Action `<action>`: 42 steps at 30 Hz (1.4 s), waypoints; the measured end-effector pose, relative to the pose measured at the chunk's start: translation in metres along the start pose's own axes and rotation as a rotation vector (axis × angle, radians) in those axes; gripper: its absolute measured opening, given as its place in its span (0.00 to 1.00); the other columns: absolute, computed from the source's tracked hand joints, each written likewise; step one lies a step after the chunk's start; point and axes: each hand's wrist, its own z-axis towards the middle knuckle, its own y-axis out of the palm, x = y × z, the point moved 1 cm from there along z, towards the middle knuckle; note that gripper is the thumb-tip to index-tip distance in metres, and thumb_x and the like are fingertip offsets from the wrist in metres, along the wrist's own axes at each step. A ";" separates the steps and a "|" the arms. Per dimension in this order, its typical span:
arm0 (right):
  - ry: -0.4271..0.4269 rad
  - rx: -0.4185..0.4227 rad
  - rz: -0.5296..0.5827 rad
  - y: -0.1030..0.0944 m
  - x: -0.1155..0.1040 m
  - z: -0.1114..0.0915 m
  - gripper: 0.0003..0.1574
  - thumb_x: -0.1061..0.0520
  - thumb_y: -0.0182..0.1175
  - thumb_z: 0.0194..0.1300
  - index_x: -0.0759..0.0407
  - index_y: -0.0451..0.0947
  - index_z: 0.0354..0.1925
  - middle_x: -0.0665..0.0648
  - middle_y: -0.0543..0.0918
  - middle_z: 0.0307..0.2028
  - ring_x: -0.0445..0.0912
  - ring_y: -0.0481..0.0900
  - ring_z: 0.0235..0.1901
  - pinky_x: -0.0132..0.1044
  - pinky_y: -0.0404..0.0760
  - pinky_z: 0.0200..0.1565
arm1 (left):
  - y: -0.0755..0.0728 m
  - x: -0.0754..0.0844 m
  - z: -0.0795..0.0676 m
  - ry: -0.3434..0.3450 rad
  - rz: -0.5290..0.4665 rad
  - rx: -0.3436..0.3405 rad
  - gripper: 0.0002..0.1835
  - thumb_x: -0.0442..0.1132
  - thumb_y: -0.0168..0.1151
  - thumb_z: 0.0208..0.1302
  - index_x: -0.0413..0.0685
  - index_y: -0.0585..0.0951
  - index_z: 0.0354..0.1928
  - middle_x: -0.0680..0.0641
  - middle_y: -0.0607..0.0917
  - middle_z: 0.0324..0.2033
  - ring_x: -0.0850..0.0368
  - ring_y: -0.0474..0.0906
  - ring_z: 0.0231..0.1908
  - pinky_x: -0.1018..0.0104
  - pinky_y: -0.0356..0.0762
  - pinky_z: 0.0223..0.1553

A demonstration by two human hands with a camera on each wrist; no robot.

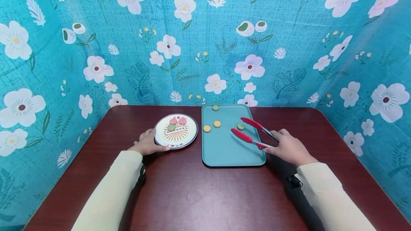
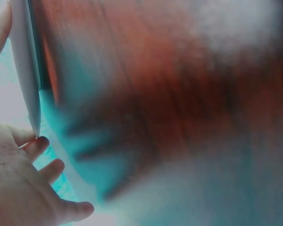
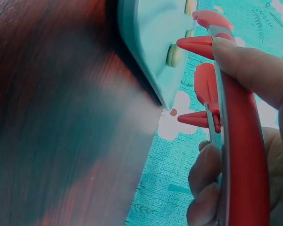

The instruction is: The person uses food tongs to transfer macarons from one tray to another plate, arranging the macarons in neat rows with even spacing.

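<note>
Cloth in teal (image 1: 205, 42), printed with white flowers, across the whole background. Below it, a dark reddish-brown bench (image 1: 179, 195). Near the far edge, a blue-green tray (image 1: 224, 150), lying flat; just to its left, a round patterned plate (image 1: 189, 136).

At the plate, a left hand (image 1: 147, 142), touching the rim, fingers spread apart rather than clenched. Opposite, a right hand (image 1: 290, 147), fingers clamped on red-tipped tongs (image 1: 244, 138), held out over the tray with the tips apart.

Smallest of all, the sweets. On the plate, two pink macarons (image 1: 173, 121) and a plated green macaron (image 1: 171, 127). On the tray, two yellow macarons (image 1: 217, 124) toward the left, a far green macaron (image 1: 215, 107) at the back, and a nearer green macaron (image 1: 240, 126) toward the right.

Step in hand, apparently: lining up the tongs for that nearer green macaron, probably for carrying to the plate. Next move, most likely: lower the tips on either side, then squeeze gently. Location from above: between the tong tips, beyond the right hand's fingers and apart from them; contact with the tips impossible to tell.
</note>
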 end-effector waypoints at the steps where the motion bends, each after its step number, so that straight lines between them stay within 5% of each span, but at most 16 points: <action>1: 0.004 -0.006 0.003 0.000 0.000 0.000 0.59 0.41 0.74 0.49 0.71 0.62 0.67 0.72 0.68 0.54 0.61 0.76 0.43 0.54 0.82 0.37 | -0.001 0.001 -0.001 -0.002 0.001 -0.004 0.67 0.68 0.68 0.46 0.34 0.44 0.74 0.30 0.50 0.71 0.31 0.44 0.69 0.25 0.42 0.61; 21: 0.017 -0.021 0.033 -0.003 0.007 0.002 0.59 0.43 0.74 0.49 0.73 0.61 0.67 0.72 0.68 0.53 0.61 0.75 0.43 0.53 0.83 0.35 | -0.012 0.005 0.001 0.009 -0.001 -0.058 0.55 0.56 0.68 0.55 0.32 0.50 0.73 0.29 0.54 0.69 0.31 0.48 0.66 0.36 0.57 0.64; 42: 0.015 -0.048 -0.002 0.001 0.009 0.002 0.59 0.42 0.74 0.48 0.73 0.62 0.66 0.70 0.71 0.49 0.53 0.76 0.35 0.49 0.81 0.33 | -0.012 0.006 -0.002 -0.037 -0.004 -0.021 0.52 0.56 0.67 0.58 0.35 0.51 0.73 0.30 0.54 0.70 0.30 0.46 0.67 0.27 0.46 0.62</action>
